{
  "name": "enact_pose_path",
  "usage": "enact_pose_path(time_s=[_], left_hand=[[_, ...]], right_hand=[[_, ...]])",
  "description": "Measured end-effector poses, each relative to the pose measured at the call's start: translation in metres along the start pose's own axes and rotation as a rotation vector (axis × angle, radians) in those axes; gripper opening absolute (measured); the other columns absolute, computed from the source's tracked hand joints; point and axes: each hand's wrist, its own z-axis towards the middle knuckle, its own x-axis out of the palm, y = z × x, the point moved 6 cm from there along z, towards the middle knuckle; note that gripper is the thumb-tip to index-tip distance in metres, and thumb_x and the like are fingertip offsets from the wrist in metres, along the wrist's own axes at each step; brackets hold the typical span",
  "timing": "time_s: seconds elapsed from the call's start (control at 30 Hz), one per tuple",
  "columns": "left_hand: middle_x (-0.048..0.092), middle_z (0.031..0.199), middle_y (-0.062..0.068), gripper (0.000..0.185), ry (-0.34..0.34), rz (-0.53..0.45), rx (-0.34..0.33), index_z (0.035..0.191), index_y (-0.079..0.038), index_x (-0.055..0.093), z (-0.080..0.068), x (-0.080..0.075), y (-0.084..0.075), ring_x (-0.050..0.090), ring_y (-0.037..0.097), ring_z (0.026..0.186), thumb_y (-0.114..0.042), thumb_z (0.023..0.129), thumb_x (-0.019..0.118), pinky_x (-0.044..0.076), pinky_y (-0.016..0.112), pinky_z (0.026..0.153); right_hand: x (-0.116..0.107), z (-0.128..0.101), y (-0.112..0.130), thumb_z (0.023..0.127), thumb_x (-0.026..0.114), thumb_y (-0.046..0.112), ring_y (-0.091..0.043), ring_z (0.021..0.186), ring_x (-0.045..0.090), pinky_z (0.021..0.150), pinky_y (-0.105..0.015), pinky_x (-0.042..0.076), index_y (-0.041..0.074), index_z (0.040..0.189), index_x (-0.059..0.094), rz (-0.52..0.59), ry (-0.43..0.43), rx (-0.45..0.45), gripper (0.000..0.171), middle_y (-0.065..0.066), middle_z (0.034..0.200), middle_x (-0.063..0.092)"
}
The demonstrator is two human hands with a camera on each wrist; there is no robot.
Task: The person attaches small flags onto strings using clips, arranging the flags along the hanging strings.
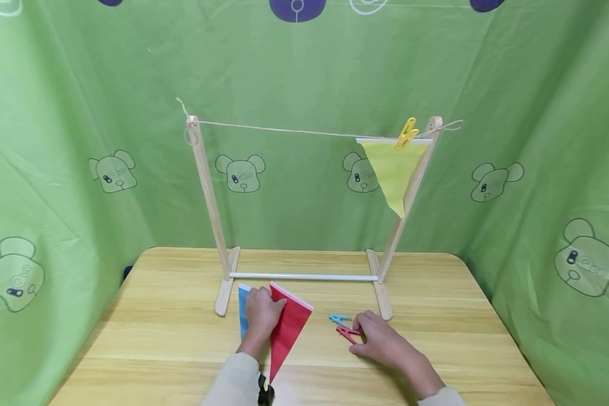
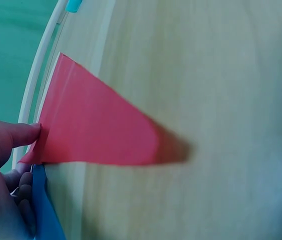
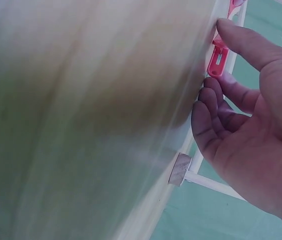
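Observation:
My left hand [image 1: 261, 311] pinches the red pennant [image 1: 290, 321] by its white-edged top, the thumb lying on its face. A blue pennant [image 1: 243, 310] sits under the same hand, its fingers at the top edge; much of it is hidden. In the left wrist view the red pennant [image 2: 101, 120] spreads out over the table. My right hand [image 1: 383, 341] has its thumb and index finger around the handle end of a red clothespin [image 1: 346, 332]. The right wrist view shows a red handle [image 3: 217, 61] between those fingertips. A blue clothespin [image 1: 339, 319] lies just beyond.
Behind the hands stands a wooden frame [image 1: 209, 197] with a white crossbar [image 1: 304, 276] low between its feet. A string [image 1: 274, 129] runs across the posts. From its right end hangs a yellow pennant [image 1: 393, 169] under a yellow clothespin [image 1: 407, 133]. Green cloth [image 1: 304, 67] surrounds the table [image 1: 436, 304].

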Motion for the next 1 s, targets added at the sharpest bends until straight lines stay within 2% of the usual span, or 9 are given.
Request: enact_pose_path(time_s=[0.2, 0.3, 0.53, 0.73, 1.0], left_hand=[[0.055, 0.079, 0.008, 0.038, -0.004, 0.038, 0.011, 0.069, -0.009, 0.060, 0.0012, 0.0015, 0.0001, 0.053, 0.025, 0.080, -0.030, 0.081, 0.089, 0.044, 0.036, 0.062], [0.056, 0.078, 0.008, 0.035, 0.002, 0.041, -0.001, 0.071, -0.008, 0.064, 0.0014, 0.0025, 0.0003, 0.054, 0.025, 0.079, -0.031, 0.081, 0.089, 0.044, 0.036, 0.062], [0.058, 0.075, 0.007, 0.034, -0.010, 0.065, 0.012, 0.072, -0.008, 0.065, 0.0021, 0.0017, -0.0007, 0.055, 0.028, 0.079, -0.030, 0.081, 0.088, 0.046, 0.041, 0.065], [0.061, 0.074, 0.005, 0.030, -0.011, 0.048, 0.001, 0.076, -0.009, 0.068, 0.0010, 0.0022, 0.0006, 0.055, 0.026, 0.079, -0.030, 0.081, 0.088, 0.045, 0.039, 0.064], [0.062, 0.073, 0.006, 0.030, -0.040, 0.056, 0.033, 0.077, -0.008, 0.068, 0.0000, 0.0013, -0.0012, 0.055, 0.027, 0.078, -0.029, 0.080, 0.089, 0.046, 0.040, 0.065]], right_hand=[[0.0014, 0.0015, -0.0019, 0.080, 0.089, 0.024, -0.013, 0.087, 0.048, 0.076, -0.029, 0.048, 0.011, 0.101, 0.061, 0.007, 0.003, -0.005, 0.037, 0.003, 0.096, 0.054], [0.0017, 0.0020, -0.0024, 0.082, 0.087, 0.023, -0.012, 0.087, 0.047, 0.075, -0.029, 0.048, 0.011, 0.101, 0.061, 0.001, 0.002, -0.009, 0.034, 0.003, 0.096, 0.054], [0.0022, 0.0019, -0.0032, 0.085, 0.085, 0.021, -0.012, 0.084, 0.046, 0.071, -0.026, 0.045, 0.011, 0.100, 0.060, 0.006, 0.002, -0.015, 0.031, 0.003, 0.094, 0.052], [0.0019, 0.0017, -0.0007, 0.085, 0.084, 0.019, -0.011, 0.082, 0.045, 0.069, -0.025, 0.043, 0.012, 0.098, 0.060, -0.006, -0.015, -0.036, 0.029, 0.004, 0.092, 0.051], [-0.0004, -0.0001, 0.0005, 0.085, 0.082, 0.014, -0.011, 0.081, 0.045, 0.067, -0.024, 0.044, 0.011, 0.099, 0.061, -0.025, -0.036, -0.040, 0.025, 0.003, 0.091, 0.051]])
